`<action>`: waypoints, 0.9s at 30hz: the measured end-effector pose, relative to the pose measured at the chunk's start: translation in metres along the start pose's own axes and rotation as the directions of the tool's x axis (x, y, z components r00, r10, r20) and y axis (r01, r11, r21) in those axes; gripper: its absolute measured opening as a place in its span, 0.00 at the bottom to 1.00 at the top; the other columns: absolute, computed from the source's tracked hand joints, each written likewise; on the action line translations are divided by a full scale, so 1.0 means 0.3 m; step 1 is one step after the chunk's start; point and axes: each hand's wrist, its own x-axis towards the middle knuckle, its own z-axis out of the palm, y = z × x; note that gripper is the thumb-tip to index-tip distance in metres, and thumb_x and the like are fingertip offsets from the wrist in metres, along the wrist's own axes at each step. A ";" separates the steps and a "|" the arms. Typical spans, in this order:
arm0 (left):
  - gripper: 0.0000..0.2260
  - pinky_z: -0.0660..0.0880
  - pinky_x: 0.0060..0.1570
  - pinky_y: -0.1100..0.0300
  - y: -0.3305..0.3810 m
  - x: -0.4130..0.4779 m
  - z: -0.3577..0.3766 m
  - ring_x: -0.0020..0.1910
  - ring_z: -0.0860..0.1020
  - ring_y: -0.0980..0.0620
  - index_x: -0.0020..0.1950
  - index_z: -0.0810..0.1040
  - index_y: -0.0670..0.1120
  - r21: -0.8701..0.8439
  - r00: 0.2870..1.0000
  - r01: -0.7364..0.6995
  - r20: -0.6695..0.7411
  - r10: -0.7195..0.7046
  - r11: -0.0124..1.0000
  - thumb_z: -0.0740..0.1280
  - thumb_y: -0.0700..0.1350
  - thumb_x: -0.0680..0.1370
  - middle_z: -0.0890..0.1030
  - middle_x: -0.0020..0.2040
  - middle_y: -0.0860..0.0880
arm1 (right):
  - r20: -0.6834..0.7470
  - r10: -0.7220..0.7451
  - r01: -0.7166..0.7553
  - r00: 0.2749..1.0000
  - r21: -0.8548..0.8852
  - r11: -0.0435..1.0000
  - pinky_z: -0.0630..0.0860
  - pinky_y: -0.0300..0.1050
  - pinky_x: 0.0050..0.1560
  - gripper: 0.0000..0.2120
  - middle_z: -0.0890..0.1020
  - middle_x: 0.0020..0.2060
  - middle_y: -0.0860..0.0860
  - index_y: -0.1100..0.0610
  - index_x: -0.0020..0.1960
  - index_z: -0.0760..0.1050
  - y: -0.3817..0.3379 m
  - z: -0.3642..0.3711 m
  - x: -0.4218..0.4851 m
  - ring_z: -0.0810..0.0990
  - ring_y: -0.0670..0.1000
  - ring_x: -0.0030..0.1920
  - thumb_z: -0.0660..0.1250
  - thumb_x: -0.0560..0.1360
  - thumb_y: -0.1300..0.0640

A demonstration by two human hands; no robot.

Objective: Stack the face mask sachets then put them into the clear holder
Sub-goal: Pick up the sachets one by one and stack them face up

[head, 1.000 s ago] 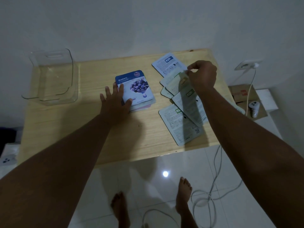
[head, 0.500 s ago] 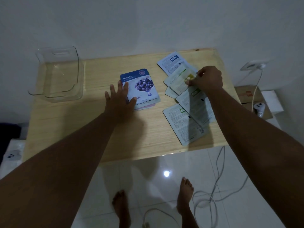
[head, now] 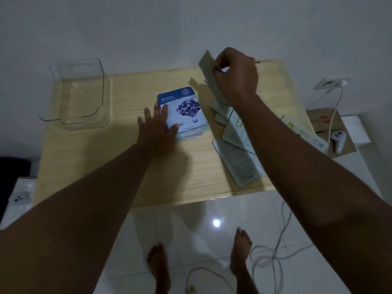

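Head view, right arm (head: 297, 158) over loose sachets (head: 237, 158) (partly hidden), controller (head: 338, 139) beyond.

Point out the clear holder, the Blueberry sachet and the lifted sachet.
clear holder (head: 63, 81), head view, its back wall.
Blueberry sachet (head: 186, 109), head view, the printed berries.
lifted sachet (head: 209, 66), head view, its upper part above the right hand (head: 235, 75).

Left hand (head: 156, 128) flat on blueberry sachet stack (head: 184, 112), fingers spread. Right hand (head: 235, 75) pinches one sachet (head: 210, 75), lifted and tilted above loose sachets (head: 237, 153) on wooden tabletop (head: 131, 166). Clear holder (head: 78, 94) at far left corner, well apart.
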 end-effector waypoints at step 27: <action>0.29 0.48 0.73 0.35 0.001 0.009 0.016 0.78 0.49 0.35 0.80 0.49 0.49 -0.046 0.999 0.022 -0.039 -0.024 0.999 0.53 0.54 0.81 0.53 0.80 0.45 | 0.460 0.024 0.101 0.888 -0.246 0.964 0.64 0.66 0.67 0.35 0.69 0.72 0.56 0.48 0.79 0.56 0.075 0.202 -0.159 0.66 0.61 0.71 0.66 0.76 0.57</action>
